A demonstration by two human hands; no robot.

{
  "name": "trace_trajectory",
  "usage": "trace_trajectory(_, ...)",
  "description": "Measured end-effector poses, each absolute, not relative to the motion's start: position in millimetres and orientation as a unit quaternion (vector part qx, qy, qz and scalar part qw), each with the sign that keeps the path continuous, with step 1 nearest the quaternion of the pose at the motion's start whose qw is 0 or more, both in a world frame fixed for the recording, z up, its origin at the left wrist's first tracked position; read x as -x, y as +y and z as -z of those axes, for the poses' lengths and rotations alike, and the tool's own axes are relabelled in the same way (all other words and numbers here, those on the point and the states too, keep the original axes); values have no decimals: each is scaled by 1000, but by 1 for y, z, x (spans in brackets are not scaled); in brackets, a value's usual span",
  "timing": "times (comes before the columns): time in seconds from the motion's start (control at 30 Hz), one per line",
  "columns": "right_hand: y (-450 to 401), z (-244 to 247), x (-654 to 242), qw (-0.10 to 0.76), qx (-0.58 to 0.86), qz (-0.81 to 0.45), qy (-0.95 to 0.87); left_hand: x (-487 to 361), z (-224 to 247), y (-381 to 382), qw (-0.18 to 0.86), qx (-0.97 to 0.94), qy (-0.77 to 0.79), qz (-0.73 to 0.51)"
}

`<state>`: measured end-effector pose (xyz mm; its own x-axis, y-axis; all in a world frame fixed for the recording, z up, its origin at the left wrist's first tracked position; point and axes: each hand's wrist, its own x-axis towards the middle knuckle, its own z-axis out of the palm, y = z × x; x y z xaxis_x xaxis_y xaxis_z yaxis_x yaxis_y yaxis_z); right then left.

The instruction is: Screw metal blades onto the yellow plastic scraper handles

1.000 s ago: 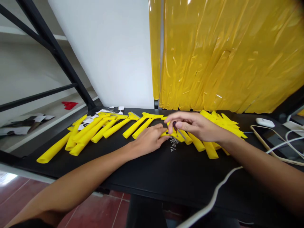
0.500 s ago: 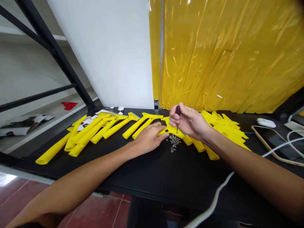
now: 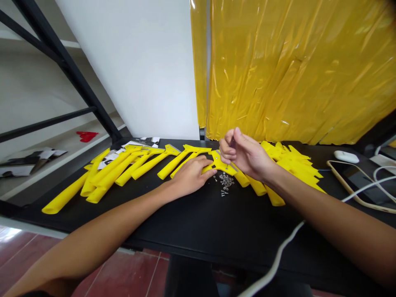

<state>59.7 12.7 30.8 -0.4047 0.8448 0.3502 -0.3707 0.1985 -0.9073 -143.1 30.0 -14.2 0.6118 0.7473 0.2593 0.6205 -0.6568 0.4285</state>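
Observation:
My left hand (image 3: 192,175) rests on the black table and is closed around a yellow plastic scraper (image 3: 222,166), pinning it down. In my right hand (image 3: 247,154), curled fingers grip a screwdriver (image 3: 232,142) above the scraper's wide head. Most of the dark screwdriver handle is hidden behind the fingers, and its tip is hard to make out. Just in front of the scraper lies a small heap of screws and nuts (image 3: 227,181). Several yellow scrapers (image 3: 148,167) with long hollow handles lie in a row to the left.
More yellow pieces (image 3: 297,165) are piled at the right. Beyond them lie a white earbud case (image 3: 346,156), a phone (image 3: 361,181) and a white cable (image 3: 287,251) running over the table's front edge. Yellow plastic sheeting (image 3: 278,74) and a white panel (image 3: 139,74) stand behind.
My right fingers have turned around the screwdriver, so less of its handle shows. My left hand keeps hold of the scraper, and the view has shifted slightly.

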Motion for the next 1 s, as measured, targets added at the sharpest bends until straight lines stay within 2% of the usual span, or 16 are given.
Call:
trace_trajectory(0.33,13,-27,-57,535,165,-619,-551,143,13,30,147,-885,388,-210)
trace_trajectory(0.57,11,-29,-58,494,150,-654,-552,143,12,29,139,-885,389,-213)
trace_trajectory(1.0,15,-29,-57,537,164,-617,-552,144,14,32,117,-895,375,-211)
